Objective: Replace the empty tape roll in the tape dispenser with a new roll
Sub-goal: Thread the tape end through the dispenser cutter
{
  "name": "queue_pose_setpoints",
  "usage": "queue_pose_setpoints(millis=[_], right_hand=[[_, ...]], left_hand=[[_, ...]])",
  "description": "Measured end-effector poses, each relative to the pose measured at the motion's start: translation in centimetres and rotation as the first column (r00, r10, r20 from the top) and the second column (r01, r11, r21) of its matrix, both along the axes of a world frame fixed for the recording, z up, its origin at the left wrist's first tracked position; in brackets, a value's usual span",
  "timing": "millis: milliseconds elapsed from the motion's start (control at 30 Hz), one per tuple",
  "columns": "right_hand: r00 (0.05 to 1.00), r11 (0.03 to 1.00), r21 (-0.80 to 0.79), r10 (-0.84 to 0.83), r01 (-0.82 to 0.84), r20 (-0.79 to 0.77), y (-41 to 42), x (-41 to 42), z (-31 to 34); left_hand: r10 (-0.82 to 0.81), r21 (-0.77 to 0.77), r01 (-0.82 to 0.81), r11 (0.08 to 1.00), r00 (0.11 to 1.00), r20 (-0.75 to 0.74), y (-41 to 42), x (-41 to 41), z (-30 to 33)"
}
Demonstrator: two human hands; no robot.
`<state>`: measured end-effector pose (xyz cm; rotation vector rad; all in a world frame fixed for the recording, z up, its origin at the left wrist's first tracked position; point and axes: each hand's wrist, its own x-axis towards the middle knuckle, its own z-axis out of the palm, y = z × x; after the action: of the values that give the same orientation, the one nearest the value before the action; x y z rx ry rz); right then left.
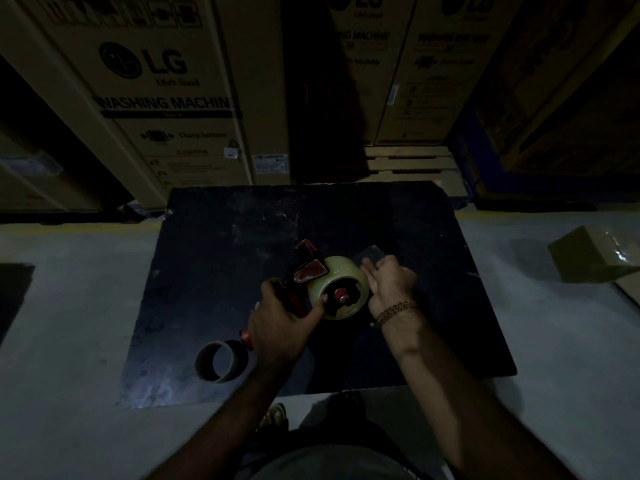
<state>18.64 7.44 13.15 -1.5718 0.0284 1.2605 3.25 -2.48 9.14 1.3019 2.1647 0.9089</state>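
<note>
Head view puts the tape dispenser near the middle of what we see, held just above a dark board that lies on the pale floor; its red frame points to the far left, and a full, pale yellowish tape roll sits on the red hub, its open face turned toward us; our left hand is closed around the dispenser's handle from the near side, thumb pressed against the near left rim of the roll; our right hand rests against the right side of the roll, fingers curled over its far edge where a strip of clear tape stands out from it; we cannot tell whether those fingers pinch the strip or only touch it; a chain bracelet circles the right wrist; to the near left, on the board and apart from the dispenser, the empty cardboard core lies on its side, its hollow facing right; beyond the board's far edge stand tall cardboard cartons printed with LG and WASHING MACHINE, and a wooden pallet shows under those on the right; a small taped box sits on the floor at the far right; the light is dim throughout.
</note>
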Motion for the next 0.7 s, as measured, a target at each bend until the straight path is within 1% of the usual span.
queue_pose_setpoints(millis=[133,333,433,500,567,633,700], right_hand=[[0.999,0.999,0.008,-0.037,0.038,-0.028,-0.1,0.1,0.4],[0.999,0.999,-0.015,-0.031,0.03,-0.014,-0.2,0.8,0.5],[0.999,0.999,-0.04,-0.034,0.033,-0.037,-0.2,1.8,1.1],[0.997,0.999,-0.053,-0.002,-0.001,-0.071,-0.1,2.3,1.8],[0.995,0.996,-0.054,0.063,-0.067,-0.071,-0.1,2.5,2.4],[0.99,0.993,-0.031,0.114,-0.117,-0.08,-0.1,2.6,3.0],[0.987,0.99,-0.018,0.139,-0.141,-0.079,-0.1,2.8,3.2]], left_hand=[[0.005,0.02,-0.005,1.0,1.0,0.013,-0.2,0.2,-0.1],[0.012,-0.058,-0.007,0.998,0.996,0.093,0.0,0.6,-0.7],[0.05,-0.101,-0.036,0.994,0.989,0.143,0.0,0.7,-0.8],[0.046,-0.114,-0.03,0.993,0.989,0.143,0.0,0.8,-0.5],[0.011,-0.128,0.01,0.992,0.987,0.163,0.0,0.9,-0.3],[0.015,-0.146,0.017,0.989,0.977,0.211,0.1,1.0,-0.3],[0.055,-0.159,-0.011,0.987,0.96,0.274,0.1,1.0,-0.1]])
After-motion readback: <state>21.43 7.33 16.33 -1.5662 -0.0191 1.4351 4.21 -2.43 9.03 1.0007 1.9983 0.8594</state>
